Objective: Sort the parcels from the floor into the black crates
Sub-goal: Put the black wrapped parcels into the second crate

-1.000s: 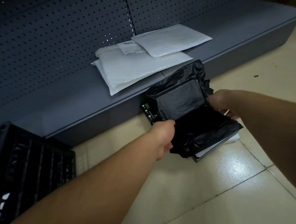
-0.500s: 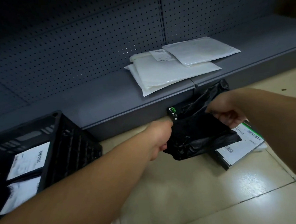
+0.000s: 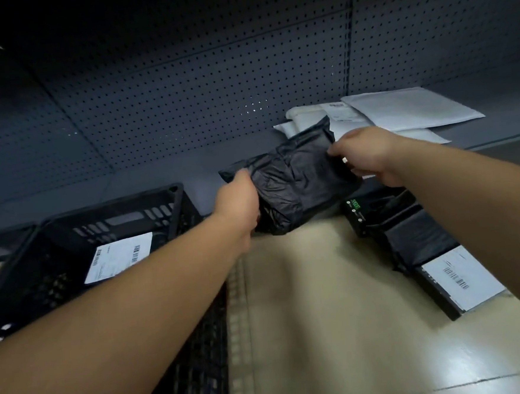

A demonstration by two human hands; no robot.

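Observation:
A black plastic-wrapped parcel [image 3: 297, 178] hangs in the air above the floor, in front of the low grey shelf. My left hand [image 3: 237, 198] grips its left end and my right hand [image 3: 369, 155] pinches its upper right edge. A black crate [image 3: 106, 220] stands to the left, with a parcel bearing a white label [image 3: 118, 257] inside it. On the floor at the right lie a black box with green print [image 3: 358, 214], a black-wrapped parcel [image 3: 415, 235] and a labelled parcel [image 3: 461, 278].
Several white padded mailers [image 3: 406, 109] lie on the low grey shelf [image 3: 159, 179] behind the held parcel. A dark pegboard wall [image 3: 182, 79] rises behind the shelf. The tiled floor [image 3: 322, 315] stretches between the crate and the parcels at the right.
Both hands have lifted the black parcel off the pile on the floor and carried it up and left toward the crate. The view has swung left, so more of the crate shows.

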